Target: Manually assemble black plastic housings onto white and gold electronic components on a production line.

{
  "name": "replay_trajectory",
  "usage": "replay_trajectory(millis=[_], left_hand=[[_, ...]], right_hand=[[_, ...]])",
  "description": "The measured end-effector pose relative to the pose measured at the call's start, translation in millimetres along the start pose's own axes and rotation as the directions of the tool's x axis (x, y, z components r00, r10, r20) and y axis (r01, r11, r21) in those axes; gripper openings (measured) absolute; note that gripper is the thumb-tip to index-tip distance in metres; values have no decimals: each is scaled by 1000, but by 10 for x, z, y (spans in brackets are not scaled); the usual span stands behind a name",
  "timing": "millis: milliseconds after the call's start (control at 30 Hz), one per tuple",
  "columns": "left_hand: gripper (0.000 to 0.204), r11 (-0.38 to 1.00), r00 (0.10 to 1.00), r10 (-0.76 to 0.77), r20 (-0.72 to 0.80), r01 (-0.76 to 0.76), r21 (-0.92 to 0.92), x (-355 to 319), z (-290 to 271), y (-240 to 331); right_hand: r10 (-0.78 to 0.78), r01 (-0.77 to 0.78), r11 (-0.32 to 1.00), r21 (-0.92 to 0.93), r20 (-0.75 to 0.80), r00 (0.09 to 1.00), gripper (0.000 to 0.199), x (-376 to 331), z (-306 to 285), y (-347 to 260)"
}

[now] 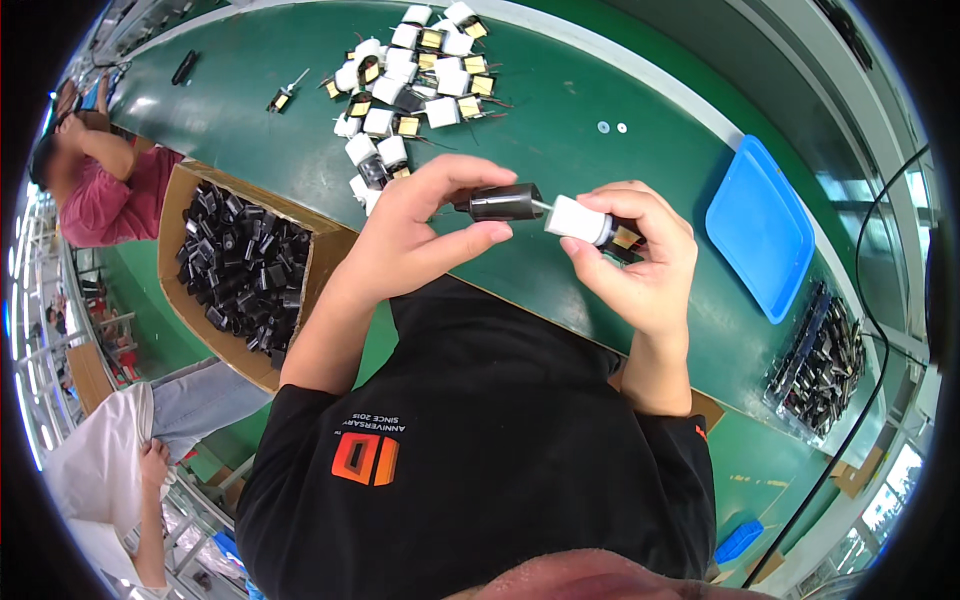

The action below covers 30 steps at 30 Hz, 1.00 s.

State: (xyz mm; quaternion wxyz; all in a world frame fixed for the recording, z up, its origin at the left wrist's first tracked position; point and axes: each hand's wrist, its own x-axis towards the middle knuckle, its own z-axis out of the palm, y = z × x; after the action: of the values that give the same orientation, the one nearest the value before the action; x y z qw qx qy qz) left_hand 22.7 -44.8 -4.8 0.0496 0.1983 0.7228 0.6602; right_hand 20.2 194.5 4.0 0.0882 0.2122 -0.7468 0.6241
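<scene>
Hands meet in the middle of the head view, just above the green table. The left hand pinches a small black tube between thumb and fingers. The right hand pinches one little white block with a gold end, touching the tube's tip. Both look light and hard, so I think a soft pinch on the sides is enough; the thin wire legs may bend. Behind the hands lies a pile of white blocks, about twenty or more. One cardboard box of black parts, too many to count, sits left. One blue tray sits right.
</scene>
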Motion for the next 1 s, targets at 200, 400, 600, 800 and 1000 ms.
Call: replay_trajectory(millis=[200,400,600,800,1000], left_hand=[[36,947,982,69,174,-119,297,135,55,124],[38,956,973,-1,231,-67,284,168,73,119],[38,962,981,-25,192,-28,272,156,135,69],[36,964,979,-56,197,2,266,185,211,43],[59,986,971,-4,239,-36,164,178,317,160]], right_hand=[[48,-46,999,-19,120,992,28,-45,-101,-5],[310,-333,924,188,142,940,25,-119,-107,52],[405,-436,807,398,163,900,23,-169,-64,87],[391,-456,749,481,234,890,29,-181,-57,246],[359,-370,438,819,218,908,21,-277,13,485]])
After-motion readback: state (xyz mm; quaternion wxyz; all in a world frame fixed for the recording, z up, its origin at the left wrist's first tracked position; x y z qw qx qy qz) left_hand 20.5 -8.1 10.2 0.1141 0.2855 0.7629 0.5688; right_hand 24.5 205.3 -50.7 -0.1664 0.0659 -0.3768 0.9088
